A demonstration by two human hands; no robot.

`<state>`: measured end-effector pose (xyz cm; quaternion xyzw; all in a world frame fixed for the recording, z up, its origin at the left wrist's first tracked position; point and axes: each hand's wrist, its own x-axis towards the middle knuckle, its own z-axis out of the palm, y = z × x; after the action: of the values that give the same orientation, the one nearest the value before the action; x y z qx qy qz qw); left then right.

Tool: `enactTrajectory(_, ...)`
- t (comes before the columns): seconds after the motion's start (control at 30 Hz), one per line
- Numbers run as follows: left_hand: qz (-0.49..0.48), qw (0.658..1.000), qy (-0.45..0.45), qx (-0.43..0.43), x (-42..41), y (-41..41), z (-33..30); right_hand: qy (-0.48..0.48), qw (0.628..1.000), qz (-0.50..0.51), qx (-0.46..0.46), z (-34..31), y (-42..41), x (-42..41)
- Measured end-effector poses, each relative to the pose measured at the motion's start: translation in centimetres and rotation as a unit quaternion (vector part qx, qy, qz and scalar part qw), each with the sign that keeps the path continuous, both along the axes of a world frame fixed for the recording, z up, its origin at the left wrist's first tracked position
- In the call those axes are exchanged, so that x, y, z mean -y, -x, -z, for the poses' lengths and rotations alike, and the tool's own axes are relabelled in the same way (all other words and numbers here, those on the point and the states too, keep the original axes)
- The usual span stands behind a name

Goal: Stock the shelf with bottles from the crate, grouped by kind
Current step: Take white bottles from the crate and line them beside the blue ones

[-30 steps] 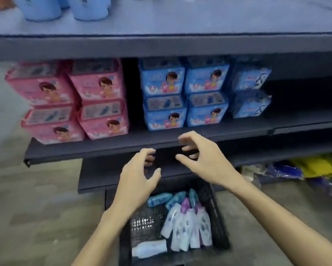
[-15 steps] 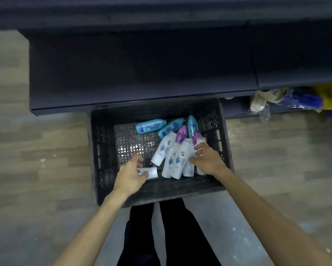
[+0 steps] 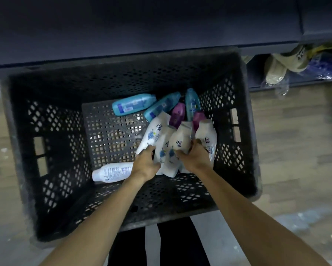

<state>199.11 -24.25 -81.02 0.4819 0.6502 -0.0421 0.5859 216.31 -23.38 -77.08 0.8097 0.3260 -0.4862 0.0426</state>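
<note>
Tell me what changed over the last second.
Both hands dropped from shelf height into the crate. The left hand and right hand now grip the clustered white bottles. The blue bottles and the lone white bottle stayed put.

A wood-patterned floor (image 3: 295, 143) carries a black perforated crate (image 3: 51, 143), which stands against the front edge of a dark bottom shelf (image 3: 142, 29), while to the right, tucked under the shelving, lie a crumpled beige bag (image 3: 278, 68) and some blue packaging (image 3: 326, 66).
</note>
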Motion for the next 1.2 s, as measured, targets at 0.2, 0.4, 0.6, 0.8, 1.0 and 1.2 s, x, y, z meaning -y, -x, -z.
enactTrajectory(0.2,-0.111,0.994,0.001,0.023,-0.4,-1.0,4.5,-0.050,0.998,0.011,0.042,1.8,-0.2,0.0)
enactTrajectory(0.4,-0.120,0.992,0.024,0.021,-0.7,-0.9,6.4,-0.073,0.996,0.042,0.019,2.2,-0.1,0.4)
enactTrajectory(0.6,-0.090,0.996,0.008,0.022,-0.9,-1.0,7.2,-0.086,0.996,0.036,0.000,2.7,0.3,0.6)
enactTrajectory(0.8,-0.088,0.996,-0.006,0.021,-1.1,-2.0,6.8,-0.072,0.996,0.060,-0.011,3.0,-0.2,0.5)
enactTrajectory(1.0,-0.088,0.996,-0.020,0.024,-1.3,-1.8,6.0,-0.096,0.994,0.048,-0.022,2.8,-0.2,0.9)
enactTrajectory(1.2,-0.139,0.987,-0.041,0.076,-2.1,-0.2,1.8,-0.163,0.986,-0.013,-0.039,-2.0,-0.9,0.8)
